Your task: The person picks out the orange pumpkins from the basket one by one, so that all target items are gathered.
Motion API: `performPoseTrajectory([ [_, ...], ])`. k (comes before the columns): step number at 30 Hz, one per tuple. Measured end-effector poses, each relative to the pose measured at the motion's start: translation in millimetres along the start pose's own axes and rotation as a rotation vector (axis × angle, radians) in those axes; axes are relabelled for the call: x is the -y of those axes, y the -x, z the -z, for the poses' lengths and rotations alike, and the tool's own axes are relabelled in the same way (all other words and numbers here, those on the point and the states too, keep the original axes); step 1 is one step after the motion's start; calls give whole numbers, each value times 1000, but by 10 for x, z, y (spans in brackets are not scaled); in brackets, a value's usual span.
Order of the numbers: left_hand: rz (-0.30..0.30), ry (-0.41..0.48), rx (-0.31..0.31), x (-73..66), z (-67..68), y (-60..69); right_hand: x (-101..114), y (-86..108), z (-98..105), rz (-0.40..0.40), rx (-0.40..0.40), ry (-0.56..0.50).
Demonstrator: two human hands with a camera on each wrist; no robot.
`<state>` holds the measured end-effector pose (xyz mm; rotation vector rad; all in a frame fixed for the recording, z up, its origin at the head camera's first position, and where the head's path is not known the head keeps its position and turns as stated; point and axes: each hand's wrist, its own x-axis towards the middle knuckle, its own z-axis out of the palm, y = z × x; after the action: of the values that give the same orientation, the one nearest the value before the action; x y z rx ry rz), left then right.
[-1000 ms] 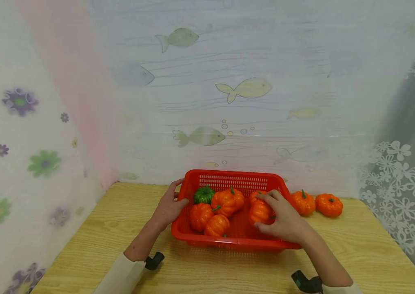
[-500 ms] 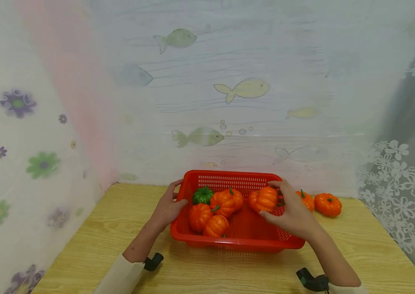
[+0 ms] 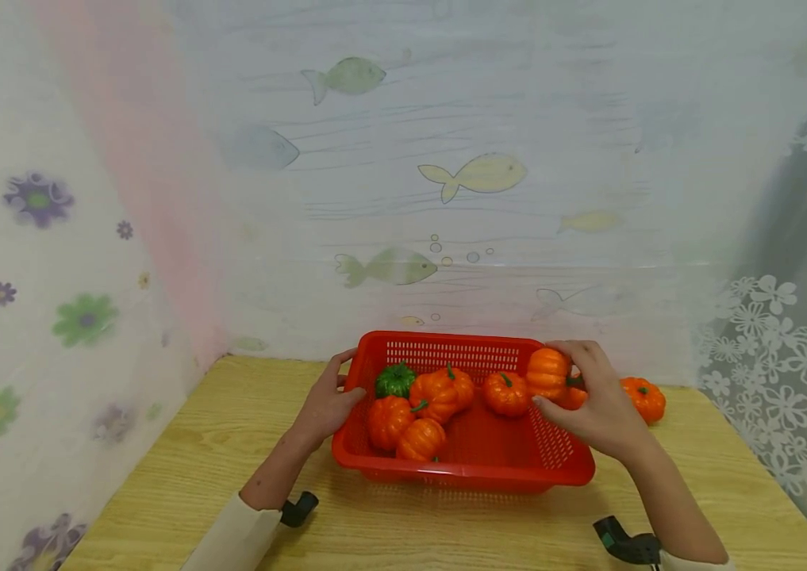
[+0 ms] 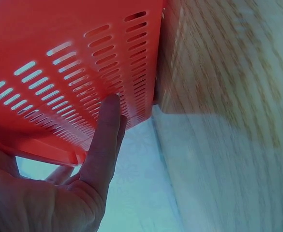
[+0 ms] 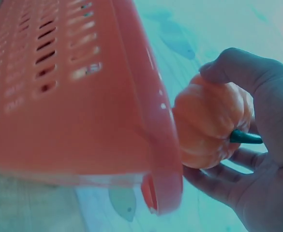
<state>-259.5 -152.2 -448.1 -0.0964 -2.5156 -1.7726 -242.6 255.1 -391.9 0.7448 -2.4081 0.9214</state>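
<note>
My right hand (image 3: 606, 408) grips a small orange pumpkin (image 3: 547, 373) with a green stem, held over the right end of a red plastic basket (image 3: 463, 469). In the right wrist view this pumpkin (image 5: 211, 123) shows just beyond the basket's rim, thumb on one side and fingers on the other. At the basket's left end, my left hand (image 3: 328, 408) holds the rim, thumb over the edge; its fingers lie along the slotted outer wall in the left wrist view. Inside the basket are a green pumpkin (image 3: 396, 381), an orange pumpkin (image 3: 506, 394) on the right, and several more orange ones at left.
Right of the basket, an orange pumpkin (image 3: 646, 399) stands on the wooden table (image 3: 446, 527). Another (image 3: 576, 395) is mostly hidden behind my right hand. A wall sheet printed with fish (image 3: 403, 266) rises directly behind the table.
My right hand has lifted the pumpkin from inside the basket and moved it right, over the right rim. The orange pumpkin left in the basket is now uncovered. The left hand stays put.
</note>
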Motion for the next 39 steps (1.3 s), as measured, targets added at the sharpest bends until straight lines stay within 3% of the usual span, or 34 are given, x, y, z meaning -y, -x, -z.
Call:
performPoseTrajectory([
  [18,8,-12,-6,16,-13,-11,-229,76,245,-13,-94,15],
  [39,3,2,-6,25,-9,-17,-529,169,494,-123,-123,58],
])
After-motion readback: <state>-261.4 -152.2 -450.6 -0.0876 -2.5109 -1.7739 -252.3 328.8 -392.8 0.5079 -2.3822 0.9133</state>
